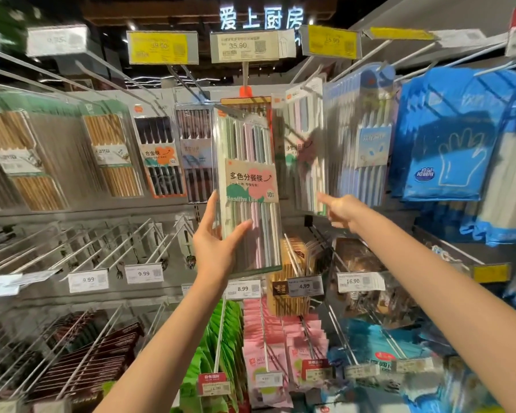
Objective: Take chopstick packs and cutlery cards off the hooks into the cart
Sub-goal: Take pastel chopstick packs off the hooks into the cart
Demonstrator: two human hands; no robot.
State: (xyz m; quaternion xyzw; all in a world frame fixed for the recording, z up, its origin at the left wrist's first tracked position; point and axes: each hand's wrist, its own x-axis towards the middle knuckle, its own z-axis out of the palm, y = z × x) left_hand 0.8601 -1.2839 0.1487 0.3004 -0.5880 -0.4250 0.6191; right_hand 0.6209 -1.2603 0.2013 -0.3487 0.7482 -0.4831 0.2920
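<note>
My left hand (218,242) grips the lower part of a pack of pastel multi-colour chopsticks (249,186), held upright in front of the hooks, thumb on its front face. My right hand (343,211) reaches toward the bottom edge of more pastel chopstick packs (303,150) hanging on a hook to the right, fingers extended and touching or nearly touching them. Further chopstick packs hang to the left: dark ones (160,156), wooden ones (112,153). No cart is in view.
Blue glove packs (447,144) hang at the right. Light blue chopstick packs (361,138) hang beside my right hand. Several bare hooks (125,248) jut out at the lower left. Pink (265,347) and green (224,338) packets hang below. Price tags (238,46) stick out overhead.
</note>
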